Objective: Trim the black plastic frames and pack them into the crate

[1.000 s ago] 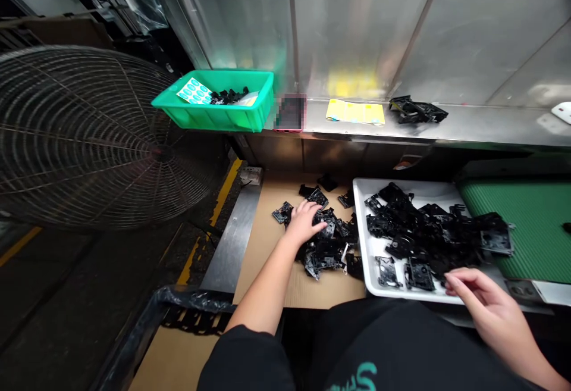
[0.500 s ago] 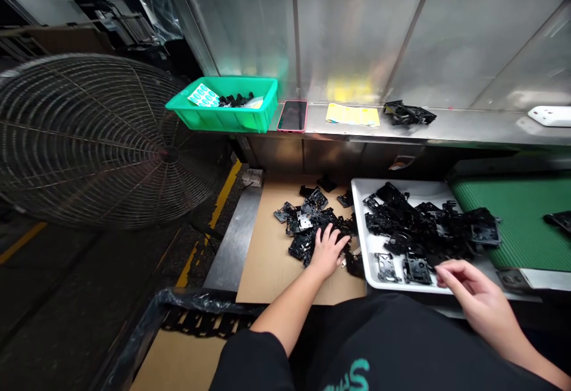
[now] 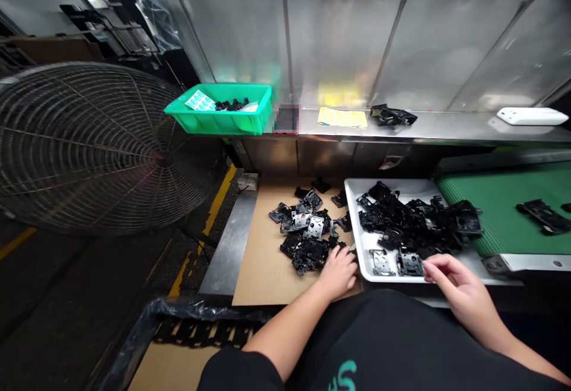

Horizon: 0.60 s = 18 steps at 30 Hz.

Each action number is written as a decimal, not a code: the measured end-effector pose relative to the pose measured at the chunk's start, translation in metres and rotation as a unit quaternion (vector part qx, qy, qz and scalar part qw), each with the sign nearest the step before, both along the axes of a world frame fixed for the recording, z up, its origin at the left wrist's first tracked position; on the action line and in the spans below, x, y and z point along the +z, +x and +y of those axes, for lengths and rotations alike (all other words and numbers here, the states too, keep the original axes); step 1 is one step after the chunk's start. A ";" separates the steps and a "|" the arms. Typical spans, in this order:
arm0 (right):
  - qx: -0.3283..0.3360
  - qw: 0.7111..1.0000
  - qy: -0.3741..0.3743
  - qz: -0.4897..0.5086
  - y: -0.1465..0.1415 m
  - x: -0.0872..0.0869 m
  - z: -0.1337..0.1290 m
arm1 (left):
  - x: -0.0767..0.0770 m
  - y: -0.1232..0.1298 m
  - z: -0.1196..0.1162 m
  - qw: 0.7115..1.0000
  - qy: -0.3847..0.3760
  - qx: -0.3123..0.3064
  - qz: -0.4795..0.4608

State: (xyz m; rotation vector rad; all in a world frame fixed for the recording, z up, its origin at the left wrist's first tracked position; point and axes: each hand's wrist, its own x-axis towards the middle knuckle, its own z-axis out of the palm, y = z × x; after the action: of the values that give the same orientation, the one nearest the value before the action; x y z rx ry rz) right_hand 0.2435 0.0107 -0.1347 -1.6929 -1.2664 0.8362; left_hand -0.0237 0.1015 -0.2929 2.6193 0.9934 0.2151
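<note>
My left hand (image 3: 339, 272) rests low on the cardboard sheet (image 3: 256, 272), by the left wall of the white tray (image 3: 363, 269). Its fingers curl down over dark bits at the edge of a pile of black plastic parts (image 3: 307, 251); what they grip is hidden. Over the tray's front rim, my right hand (image 3: 459, 287) is closed in a pinch, thumb against forefinger. Anything between those fingertips is too small to make out. Beside them in the tray lies a black square frame-like part (image 3: 409, 262), with a silvery plate-like part (image 3: 381, 262) to its left.
More black parts (image 3: 410, 218) heap up in the tray. A green conveyor belt (image 3: 499, 212) at right carries a black part (image 3: 544, 215). On the steel shelf stand a green bin (image 3: 218, 120), yellow labels (image 3: 342, 118) and a white power strip (image 3: 530, 116). A large fan (image 3: 102, 147) stands left.
My left hand has drawn back from the pile toward me and right, its spread fingers now curled. My right hand keeps its pinch at the tray rim. The view has shifted slightly.
</note>
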 end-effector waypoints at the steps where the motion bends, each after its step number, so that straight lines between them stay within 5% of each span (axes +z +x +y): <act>1: 0.004 1.000 0.003 0.002 0.000 0.000 0.000 | -0.003 0.009 0.000 1.000 -0.001 -0.015 0.006; 8: 0.015 0.999 0.028 0.015 0.008 -0.004 0.003 | -0.016 0.039 0.021 0.998 0.014 0.054 0.030; 18: -0.017 0.998 0.045 0.030 0.024 -0.004 0.008 | 0.005 -0.021 0.050 0.979 0.018 0.200 0.023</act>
State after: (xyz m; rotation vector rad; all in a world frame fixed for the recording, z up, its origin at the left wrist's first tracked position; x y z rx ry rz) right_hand 0.2679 0.0187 -0.1388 -1.6026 -1.2121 0.7931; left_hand -0.0448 0.1511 -0.2881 2.4381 1.5396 0.2678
